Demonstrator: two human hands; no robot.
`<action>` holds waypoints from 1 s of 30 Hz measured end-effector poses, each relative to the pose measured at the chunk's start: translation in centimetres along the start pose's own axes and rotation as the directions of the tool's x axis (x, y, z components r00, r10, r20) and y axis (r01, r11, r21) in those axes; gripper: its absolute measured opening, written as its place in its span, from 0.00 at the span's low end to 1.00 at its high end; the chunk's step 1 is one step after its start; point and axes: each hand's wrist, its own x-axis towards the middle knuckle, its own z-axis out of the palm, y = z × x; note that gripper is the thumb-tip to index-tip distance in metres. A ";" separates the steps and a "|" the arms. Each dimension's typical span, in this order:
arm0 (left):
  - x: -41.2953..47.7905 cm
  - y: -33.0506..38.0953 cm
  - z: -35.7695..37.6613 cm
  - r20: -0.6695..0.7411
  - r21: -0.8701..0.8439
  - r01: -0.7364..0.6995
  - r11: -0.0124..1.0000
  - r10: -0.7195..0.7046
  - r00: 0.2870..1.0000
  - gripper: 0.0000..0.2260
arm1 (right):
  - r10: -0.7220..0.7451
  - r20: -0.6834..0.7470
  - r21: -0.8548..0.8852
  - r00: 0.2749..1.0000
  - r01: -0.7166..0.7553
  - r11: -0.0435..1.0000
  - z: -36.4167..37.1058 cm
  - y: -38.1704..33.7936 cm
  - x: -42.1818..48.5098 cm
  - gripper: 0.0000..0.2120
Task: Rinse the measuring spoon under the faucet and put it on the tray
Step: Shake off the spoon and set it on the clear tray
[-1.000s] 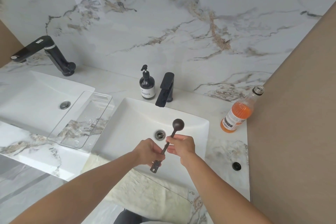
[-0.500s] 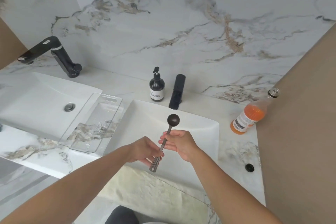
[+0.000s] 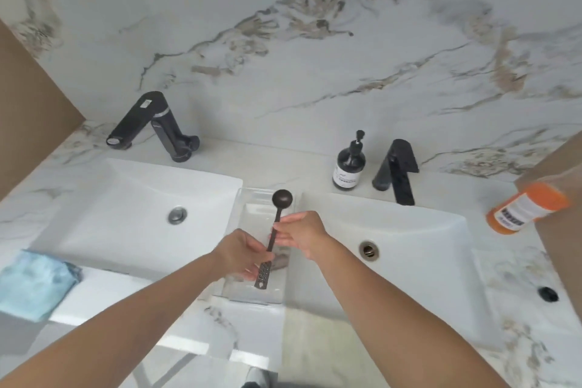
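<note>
A dark measuring spoon (image 3: 277, 224) with a round bowl and a perforated handle end is held over the clear tray (image 3: 252, 294), which lies on the counter between the two sinks. My left hand (image 3: 241, 253) grips the lower handle. My right hand (image 3: 300, 233) pinches the handle's middle from the right. The spoon's bowl points away from me, above the tray's far end. Whether the spoon touches the tray I cannot tell. The black faucet (image 3: 396, 172) of the right sink (image 3: 409, 230) stands to the right, with no water visible.
A dark soap pump bottle (image 3: 349, 164) stands left of the right faucet. An orange drink bottle (image 3: 529, 208) lies at the right by a brown wall. The left sink (image 3: 135, 214) has its own black faucet (image 3: 154, 126). A blue cloth (image 3: 34, 283) lies at the front left.
Both hands have carried the spoon leftward, from over the right sink to over the tray. My view has turned left, bringing the blue cloth into sight.
</note>
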 end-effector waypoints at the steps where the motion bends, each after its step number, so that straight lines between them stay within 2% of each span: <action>1: 0.2 -0.3 -0.8 -0.010 0.024 0.017 1.000 -0.017 1.000 0.07 | 0.021 -0.040 -0.050 0.999 -0.023 0.998 1.4 0.0 0.4 0.08; 4: 1.4 -1.1 -1.6 -0.043 0.087 0.045 0.995 -0.042 0.998 0.08 | 0.047 -0.159 -0.141 0.986 -0.070 0.988 4.1 0.3 2.2 0.08; 9: 4.0 -2.3 -1.2 -0.091 0.297 0.032 0.954 -0.005 0.996 0.16 | 0.011 -0.311 -0.304 0.950 -0.111 0.946 5.6 2.1 5.1 0.09; 11: 4.7 -2.2 -1.0 -0.059 0.465 0.028 0.885 -0.001 0.998 0.19 | 0.004 -0.347 -0.356 0.938 -0.136 0.924 6.0 2.9 5.8 0.04; 13: 5.2 -1.9 -0.5 -0.031 0.605 0.022 0.796 -0.004 0.999 0.17 | -0.010 -0.363 -0.419 0.932 -0.154 0.895 6.2 3.6 6.3 0.06; 17: 6.1 -1.8 0.4 -0.005 0.667 0.014 0.745 -0.015 1.000 0.10 | -0.059 -0.406 -0.526 0.912 -0.180 0.831 6.6 4.5 6.7 0.08; 22: 6.3 -2.1 0.6 -0.009 0.729 -0.002 0.685 0.013 1.000 0.12 | -0.096 -0.392 -0.641 0.915 -0.197 0.742 7.1 4.8 6.5 0.03; 30: 5.7 -2.0 0.7 -0.016 0.742 -0.018 0.670 0.045 0.999 0.11 | -0.120 -0.388 -0.638 0.914 -0.172 0.750 7.2 4.9 5.6 0.07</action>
